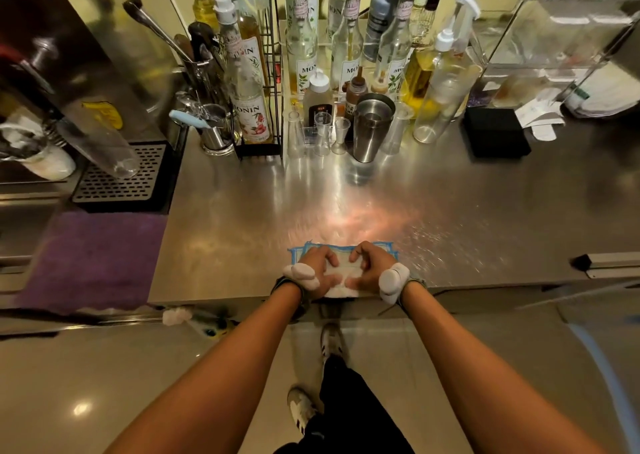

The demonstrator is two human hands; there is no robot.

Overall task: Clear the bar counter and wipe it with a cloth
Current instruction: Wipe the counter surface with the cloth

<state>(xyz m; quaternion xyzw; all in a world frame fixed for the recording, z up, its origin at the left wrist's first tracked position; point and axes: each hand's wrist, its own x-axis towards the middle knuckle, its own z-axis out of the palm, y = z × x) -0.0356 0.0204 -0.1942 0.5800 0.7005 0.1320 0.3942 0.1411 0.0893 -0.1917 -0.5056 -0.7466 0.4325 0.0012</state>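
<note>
A white cloth with a blue border (341, 273) lies at the front edge of the steel bar counter (242, 218), its near end hanging slightly over the edge. My left hand (317, 268) and my right hand (369, 268) both rest on top of it, side by side, fingers curled and pinching its fabric. The counter surface beyond the cloth shows wet streaks and a bright reflection.
Along the back stand syrup bottles (247, 100), a steel shaker (370, 128), small measuring cups (323, 135), a tall clear glass (443, 103) and a black box (495, 136). A purple mat (93, 259) and a drip tray (121, 176) lie left. Paper slips (542, 121) lie at the right.
</note>
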